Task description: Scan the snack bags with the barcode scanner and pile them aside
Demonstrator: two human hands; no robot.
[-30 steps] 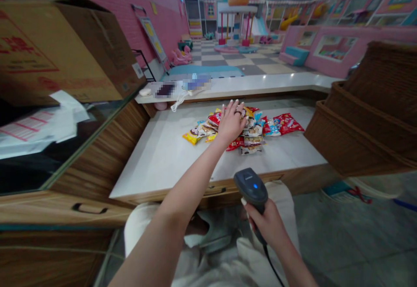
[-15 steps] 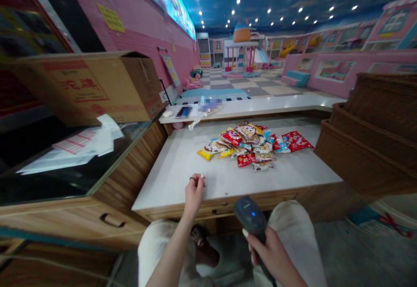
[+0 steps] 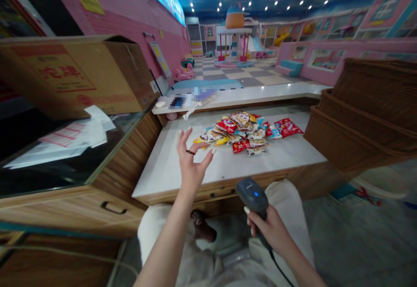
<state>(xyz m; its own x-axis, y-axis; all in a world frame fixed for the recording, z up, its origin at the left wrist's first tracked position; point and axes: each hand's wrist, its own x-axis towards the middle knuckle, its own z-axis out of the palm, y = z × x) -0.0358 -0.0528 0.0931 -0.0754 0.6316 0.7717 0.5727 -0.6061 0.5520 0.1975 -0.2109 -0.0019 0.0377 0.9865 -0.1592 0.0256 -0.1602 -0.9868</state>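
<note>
Left hand (image 3: 191,168) above desk (image 3: 169,169), fingers spread wide, apparently empty, near snack packets (image 3: 242,122) heaped mid-desk. Right hand (image 3: 271,227) wraps scanner (image 3: 253,195) by its handle, presumably to aim its head deskward; trigger finger hidden, can't tell if pressing.

From here I see my left hand (image 3: 191,167) raised, thumb and fingers parted, forearm (image 3: 169,239) angled forward; my right hand (image 3: 269,226) is curled tight, its partly hidden fingers probably wrapped underneath.
</note>
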